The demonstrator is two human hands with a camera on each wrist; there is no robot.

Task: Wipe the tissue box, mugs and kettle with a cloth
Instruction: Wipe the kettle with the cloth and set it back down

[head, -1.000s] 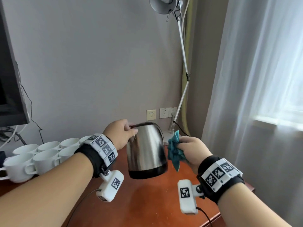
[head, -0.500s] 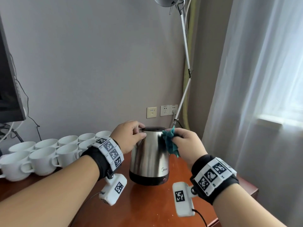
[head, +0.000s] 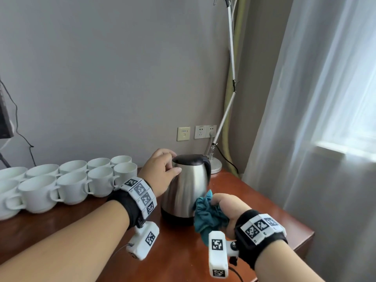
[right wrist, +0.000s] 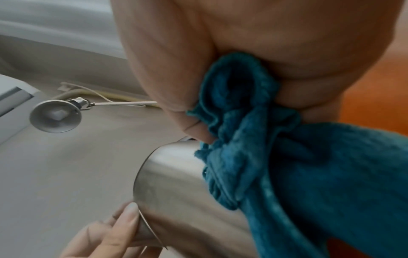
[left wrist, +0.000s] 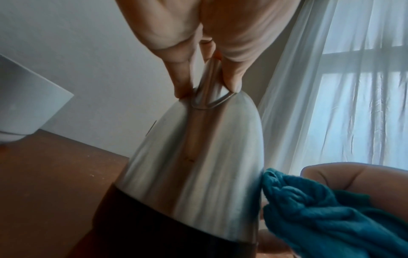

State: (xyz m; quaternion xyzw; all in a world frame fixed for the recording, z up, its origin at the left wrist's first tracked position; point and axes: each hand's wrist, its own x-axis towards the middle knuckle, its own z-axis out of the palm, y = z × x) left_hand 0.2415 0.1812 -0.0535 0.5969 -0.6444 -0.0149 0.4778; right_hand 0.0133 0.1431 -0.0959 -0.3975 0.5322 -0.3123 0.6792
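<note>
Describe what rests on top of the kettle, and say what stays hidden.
The left hand grips the kettle by its top edge, fingers either side of the spout. The black lid shows; the inside is covered.

From here I lose the lamp (head: 230,58) head past the top edge — and the leftmost mugs (head: 12,192) run off the left.

Both forearms reached forward. The left hand (head: 160,171) curled its fingers (left wrist: 232,76) and thumb round the spout of the steel kettle (head: 187,192) near its top. The right hand (head: 232,210), lower, held a bunched teal cloth (head: 207,216) in a closed grip, pressed against the kettle's side.
</note>
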